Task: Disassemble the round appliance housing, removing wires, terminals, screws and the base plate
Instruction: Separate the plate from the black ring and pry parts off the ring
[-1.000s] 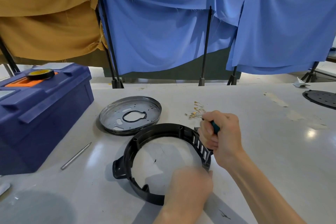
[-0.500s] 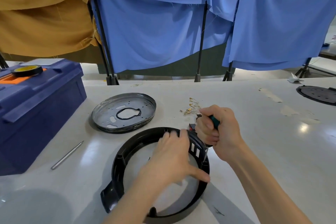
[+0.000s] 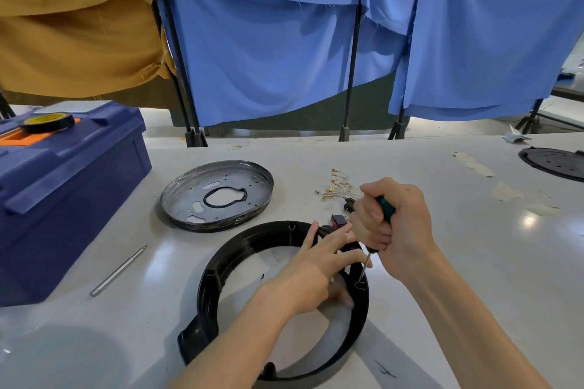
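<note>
A black ring-shaped plastic housing [image 3: 218, 271] lies flat on the white table. My left hand [image 3: 319, 265] reaches across its opening and holds its right rim, fingers over the outer wall and thumb inside. My right hand [image 3: 392, 221] grips a screwdriver [image 3: 384, 207] with a green handle, held nearly upright. Its thin shaft points down into a slot on the rim just right of my left hand. The round metal base plate [image 3: 218, 196] lies apart, behind the ring. A bundle of pale wires with brass terminals [image 3: 336, 188] lies behind my right hand, with a small dark and red part [image 3: 338, 219] beside it.
A dark blue toolbox [image 3: 63, 186] with a tape roll [image 3: 47, 121] on its lid stands at the left. A thin metal rod [image 3: 118, 270] lies in front of it. A black perforated disc [image 3: 556, 163] sits at the far right. Blue and ochre cloths hang behind the table.
My left hand moved from the ring's near edge across its opening to hold the right rim. The ring shifted and turned on the table. The screwdriver tip has come down onto the rim.
</note>
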### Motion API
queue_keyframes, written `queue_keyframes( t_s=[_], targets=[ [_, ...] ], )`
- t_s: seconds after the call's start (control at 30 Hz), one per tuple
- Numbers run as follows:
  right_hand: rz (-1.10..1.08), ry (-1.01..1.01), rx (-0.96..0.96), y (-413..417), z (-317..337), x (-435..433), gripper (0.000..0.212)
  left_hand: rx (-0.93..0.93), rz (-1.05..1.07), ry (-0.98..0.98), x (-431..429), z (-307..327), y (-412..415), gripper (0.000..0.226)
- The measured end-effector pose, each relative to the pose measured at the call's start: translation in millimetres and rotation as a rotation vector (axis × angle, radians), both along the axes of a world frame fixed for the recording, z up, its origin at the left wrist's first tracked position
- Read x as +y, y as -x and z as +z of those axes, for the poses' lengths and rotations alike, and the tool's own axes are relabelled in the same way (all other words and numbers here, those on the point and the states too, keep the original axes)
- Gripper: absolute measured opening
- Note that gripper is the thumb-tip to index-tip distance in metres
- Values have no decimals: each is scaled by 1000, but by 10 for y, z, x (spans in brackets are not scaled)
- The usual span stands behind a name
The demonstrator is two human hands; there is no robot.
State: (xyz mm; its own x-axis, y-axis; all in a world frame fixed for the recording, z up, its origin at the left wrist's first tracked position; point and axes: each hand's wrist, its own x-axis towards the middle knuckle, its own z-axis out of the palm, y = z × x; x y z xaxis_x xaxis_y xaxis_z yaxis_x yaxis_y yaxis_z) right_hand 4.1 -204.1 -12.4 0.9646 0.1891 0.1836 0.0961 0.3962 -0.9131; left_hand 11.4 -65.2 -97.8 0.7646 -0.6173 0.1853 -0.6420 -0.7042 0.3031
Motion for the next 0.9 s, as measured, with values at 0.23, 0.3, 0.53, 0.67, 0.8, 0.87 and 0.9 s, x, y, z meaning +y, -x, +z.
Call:
queue_keyframes(
  t_s=[0.23,0.3,0.53,0.67,0.8,0.87,0.9],
  targets=[
    [-35,8,-8,38,-52,27,37,19,-4,1,-23,33,5,53],
    [-49,-1,-3,45,-43,18,37,24,0,0,-23,27,8,52],
    [-32,8,-38,77,-54,-9,37,75,-31,3,-16,47,9,52],
    [13,82,-96,74,-55,91,39,98,-10,-117,-52,116,51,54],
    [37,60,-78,58,-37,62,38,54,-19,-219,-55,219,114,42],
    [58,51,-85,60,-27,29,38,19,-29,-225,-61,251,126,34],
    [73,63,-107,71,-33,33,38,-1,-31,-227,-72,242,125,32]
  ],
)
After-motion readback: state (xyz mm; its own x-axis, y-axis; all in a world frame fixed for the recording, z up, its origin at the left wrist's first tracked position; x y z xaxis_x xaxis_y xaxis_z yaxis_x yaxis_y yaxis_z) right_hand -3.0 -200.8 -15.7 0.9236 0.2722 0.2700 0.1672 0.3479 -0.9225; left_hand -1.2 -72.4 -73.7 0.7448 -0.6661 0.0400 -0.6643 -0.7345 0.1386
